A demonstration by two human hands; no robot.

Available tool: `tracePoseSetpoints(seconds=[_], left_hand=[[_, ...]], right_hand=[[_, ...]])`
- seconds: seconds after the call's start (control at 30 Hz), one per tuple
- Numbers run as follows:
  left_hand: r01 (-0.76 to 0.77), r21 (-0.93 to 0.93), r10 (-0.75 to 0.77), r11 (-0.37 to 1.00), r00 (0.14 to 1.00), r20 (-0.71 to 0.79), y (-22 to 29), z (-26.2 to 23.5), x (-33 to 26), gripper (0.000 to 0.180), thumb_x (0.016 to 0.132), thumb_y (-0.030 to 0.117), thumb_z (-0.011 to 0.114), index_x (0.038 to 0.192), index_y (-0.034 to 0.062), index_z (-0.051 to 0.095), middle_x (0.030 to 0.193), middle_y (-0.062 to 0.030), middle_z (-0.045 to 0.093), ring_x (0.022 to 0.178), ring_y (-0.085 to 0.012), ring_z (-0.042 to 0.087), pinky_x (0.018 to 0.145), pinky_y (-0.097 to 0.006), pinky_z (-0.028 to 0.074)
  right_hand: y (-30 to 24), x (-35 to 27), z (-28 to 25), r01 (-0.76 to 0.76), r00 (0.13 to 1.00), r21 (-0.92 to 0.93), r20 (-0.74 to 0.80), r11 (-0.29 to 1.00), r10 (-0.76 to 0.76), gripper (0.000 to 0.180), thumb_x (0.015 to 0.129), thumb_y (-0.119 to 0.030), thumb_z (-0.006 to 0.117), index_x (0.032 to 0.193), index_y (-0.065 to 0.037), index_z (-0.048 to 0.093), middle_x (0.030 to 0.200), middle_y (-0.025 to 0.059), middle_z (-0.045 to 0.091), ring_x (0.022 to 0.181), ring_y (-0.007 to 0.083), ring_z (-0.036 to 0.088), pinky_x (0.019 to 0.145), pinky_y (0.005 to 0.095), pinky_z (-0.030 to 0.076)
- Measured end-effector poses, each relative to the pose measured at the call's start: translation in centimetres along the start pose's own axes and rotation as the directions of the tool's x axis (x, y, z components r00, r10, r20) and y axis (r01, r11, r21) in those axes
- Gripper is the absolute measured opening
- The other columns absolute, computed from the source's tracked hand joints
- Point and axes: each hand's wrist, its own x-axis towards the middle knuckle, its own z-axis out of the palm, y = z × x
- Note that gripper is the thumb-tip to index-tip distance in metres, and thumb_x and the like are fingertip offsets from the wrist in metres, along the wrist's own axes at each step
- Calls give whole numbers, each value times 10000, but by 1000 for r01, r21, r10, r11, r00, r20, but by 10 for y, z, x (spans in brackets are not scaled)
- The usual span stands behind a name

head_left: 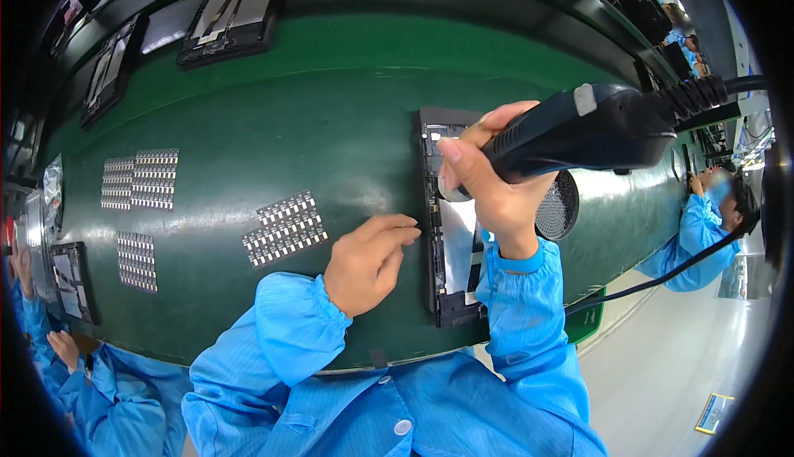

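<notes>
My right hand (500,184) is wrapped round a black corded electric screwdriver (579,130). It is raised over an opened tablet-like device (456,234) that lies on the green bench, and it hides part of the device. The screwdriver's tip is out of sight behind my hand. Just left of the device, my left hand (370,263) hovers at the bench with fingers loosely bent and thumb apart, holding nothing. A sheet of small black-and-white parts (285,229) lies to the left of that hand.
Behind my right wrist sits a round dish (558,206) with a speckled inside. More part sheets (139,180) lie at the left. Other opened devices (236,10) rest at the far left and near the left edge. A black cable (662,279) crosses at right. Co-workers (703,229) sit on both sides.
</notes>
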Motion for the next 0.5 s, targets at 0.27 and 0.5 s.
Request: tracePoseSetpoints(seconds=[0.27, 0.5], left_hand=[[-494, 132, 462, 859, 861, 215, 14, 11, -13, 320, 647, 8, 639, 965, -34, 630, 1017, -149, 635, 927, -303, 635, 752, -389, 533], [-607, 357, 454, 710, 782, 427, 30, 40, -32, 342, 681, 133, 679, 982, -26, 651, 1099, -138, 629, 1091, -273, 585, 928, -418, 448]], right_hand=[[2, -8, -1, 25, 996, -18, 84, 1000, -24, 411, 751, 133, 662, 1023, -46, 412, 629, 69, 555, 516, 123, 555, 492, 237, 475], [-17, 4, -21, 122, 985, -27, -117, 992, -125, 404, 741, 99, 695, 1052, -6, 460, 613, 19, 553, 516, 69, 521, 467, 193, 397]])
